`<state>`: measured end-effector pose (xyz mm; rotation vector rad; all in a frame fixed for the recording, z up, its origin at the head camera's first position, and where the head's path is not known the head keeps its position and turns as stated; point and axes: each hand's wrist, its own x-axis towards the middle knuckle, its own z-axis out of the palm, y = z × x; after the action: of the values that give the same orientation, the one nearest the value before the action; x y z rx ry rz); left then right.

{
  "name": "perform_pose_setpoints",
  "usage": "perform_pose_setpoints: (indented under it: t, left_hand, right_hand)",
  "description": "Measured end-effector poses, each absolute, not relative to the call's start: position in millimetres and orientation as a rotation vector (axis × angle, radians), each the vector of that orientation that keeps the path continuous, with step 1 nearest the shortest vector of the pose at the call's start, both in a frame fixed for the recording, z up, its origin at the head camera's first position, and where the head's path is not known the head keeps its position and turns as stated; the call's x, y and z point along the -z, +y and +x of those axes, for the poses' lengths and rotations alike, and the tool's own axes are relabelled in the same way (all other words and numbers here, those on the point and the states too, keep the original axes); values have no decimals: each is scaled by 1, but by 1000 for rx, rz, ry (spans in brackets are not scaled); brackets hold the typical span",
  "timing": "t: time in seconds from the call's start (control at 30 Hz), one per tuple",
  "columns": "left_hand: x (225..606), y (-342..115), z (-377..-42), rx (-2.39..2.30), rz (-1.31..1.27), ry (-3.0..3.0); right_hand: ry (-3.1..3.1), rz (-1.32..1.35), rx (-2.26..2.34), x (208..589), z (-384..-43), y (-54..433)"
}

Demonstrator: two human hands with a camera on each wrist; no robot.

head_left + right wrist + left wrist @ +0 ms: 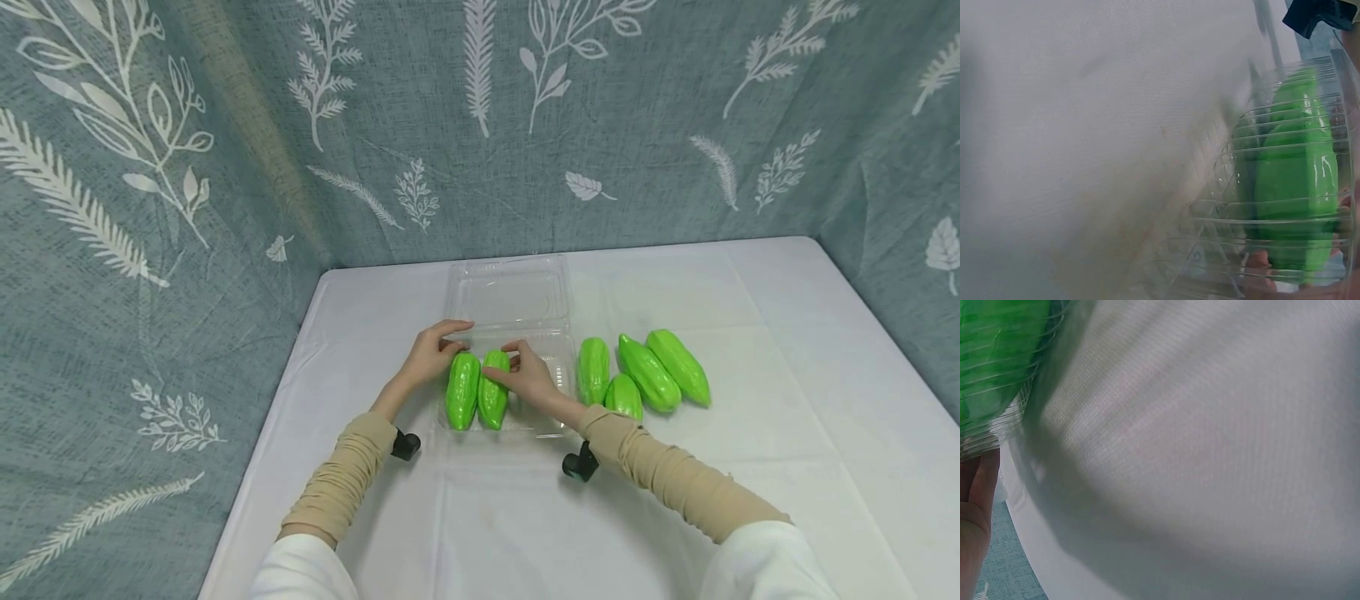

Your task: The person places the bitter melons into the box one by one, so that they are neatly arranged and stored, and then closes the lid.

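Two long, ridged green fruits lie side by side in the left part of a clear plastic clamshell box. My right hand pinches the right-hand fruit between thumb and fingers near its upper end. In the right wrist view the green fruit shows through the ribbed wall, with fingertips at its lower end. My left hand is at the top of the left-hand fruit, its forefinger extended and its thumb close to the fruit's tip. Through the box wall, the left wrist view shows green fruit.
The box's clear lid lies folded back behind the base. Several more green fruits lie on the white tablecloth right of the box. A patterned grey-green curtain hangs behind the table and along its sides.
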<state>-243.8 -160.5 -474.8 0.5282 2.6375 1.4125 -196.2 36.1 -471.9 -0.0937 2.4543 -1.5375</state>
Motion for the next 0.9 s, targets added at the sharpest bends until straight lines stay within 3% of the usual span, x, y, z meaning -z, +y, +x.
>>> perform_pose_setpoints:
  t: [0.9]
  left_hand:
    - [474, -159, -243, -1428, 527, 2631]
  right_hand:
    - [2438, -85, 1565, 475, -198, 39]
